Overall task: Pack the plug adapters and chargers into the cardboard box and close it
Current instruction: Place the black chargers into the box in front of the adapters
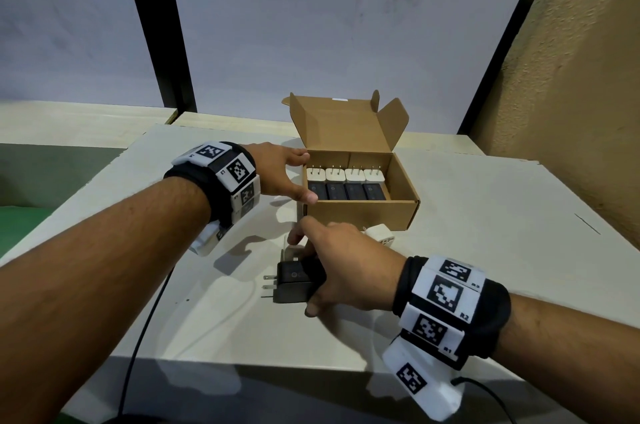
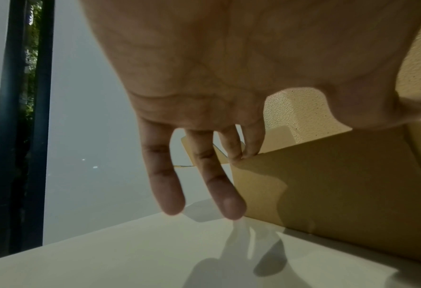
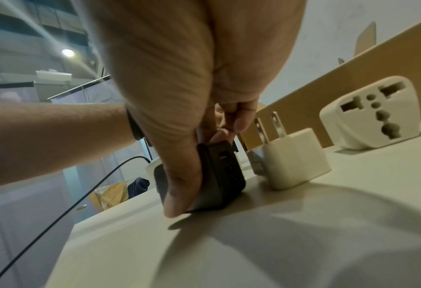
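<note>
The open cardboard box [image 1: 360, 215] stands mid-table with its lid up. Inside, a row of white adapters [image 1: 344, 176] stands prongs up behind a row of black chargers [image 1: 346, 191]. My left hand [image 1: 304, 177] spans the box's left side with straight fingers [image 2: 231, 148] touching the rim and the thumb at the near corner. In front of the box my right hand [image 1: 304, 274] grips a black charger [image 1: 291, 285] lying on the table, prongs pointing left. A white charger [image 3: 295, 159] and a white universal adapter [image 3: 374, 113] sit beside it, near the box's front wall [image 3: 352, 78].
The white table [image 1: 485, 250] ends close in front of me. A black cable [image 1: 145, 326] runs over its near left part. A tan wall [image 1: 571, 77] rises at the right, and a black post [image 1: 159, 42] stands behind the table at the left.
</note>
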The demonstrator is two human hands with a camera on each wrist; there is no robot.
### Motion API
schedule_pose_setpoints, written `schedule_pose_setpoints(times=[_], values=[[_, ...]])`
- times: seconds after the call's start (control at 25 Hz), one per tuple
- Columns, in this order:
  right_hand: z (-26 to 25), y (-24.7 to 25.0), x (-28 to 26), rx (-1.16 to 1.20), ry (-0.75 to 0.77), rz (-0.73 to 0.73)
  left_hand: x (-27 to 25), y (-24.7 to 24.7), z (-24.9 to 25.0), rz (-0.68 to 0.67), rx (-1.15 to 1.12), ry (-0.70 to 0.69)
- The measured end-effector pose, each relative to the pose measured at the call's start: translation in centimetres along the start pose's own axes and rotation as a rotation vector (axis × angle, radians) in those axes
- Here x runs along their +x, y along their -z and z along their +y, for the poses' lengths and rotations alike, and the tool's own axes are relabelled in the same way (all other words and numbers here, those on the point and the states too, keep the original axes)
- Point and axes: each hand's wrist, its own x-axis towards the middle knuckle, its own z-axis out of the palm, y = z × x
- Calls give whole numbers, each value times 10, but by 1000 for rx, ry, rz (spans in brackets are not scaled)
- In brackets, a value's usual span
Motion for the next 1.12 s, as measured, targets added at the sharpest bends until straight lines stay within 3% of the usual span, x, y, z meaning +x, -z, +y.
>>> schedule_pose_setpoints(times=[0.28,0.48,0.76,0.92,1.12], values=[[7,10,-8,110,80,58,5,-4,-5,-2,-24,-2],[22,45,-21,204,93,211,2,-1,-4,10,-6,-24],[79,104,-6,96,-189,556,6,-2,-3,-18,-5,5],[104,105,13,-31,-260,514,4,-2,-1,-21,1,5],[119,101,34,40,-321,496,3,-2,0,-24,-7,7]])
